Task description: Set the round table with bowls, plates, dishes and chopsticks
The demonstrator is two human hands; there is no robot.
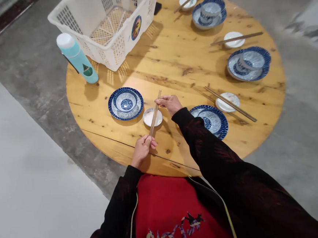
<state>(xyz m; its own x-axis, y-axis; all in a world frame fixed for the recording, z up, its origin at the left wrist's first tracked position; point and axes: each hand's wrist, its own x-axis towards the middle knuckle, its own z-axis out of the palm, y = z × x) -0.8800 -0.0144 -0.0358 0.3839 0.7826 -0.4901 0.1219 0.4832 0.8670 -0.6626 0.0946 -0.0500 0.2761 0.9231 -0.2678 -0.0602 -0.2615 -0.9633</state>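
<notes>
A pair of chopsticks [154, 116] lies across a small white dish [148, 117] near the table's front edge. At the near end of the chopsticks, my left hand [144, 148] is closed on them. My right hand [170, 104] pinches them close to the far end. Just left of the dish is a blue-rimmed plate [112, 110] with a patterned bowl [126, 104] on it. Another blue-rimmed plate [223, 125] with a bowl sits to the right, partly hidden by my right sleeve.
A white plastic basket [117, 50] and a turquoise bottle [81, 62] stand at the back left of the round wooden table [171, 65]. Along the right side are more place settings: a white dish [234, 100] with chopsticks [242, 111], and stacked bowls [249, 64] on plates.
</notes>
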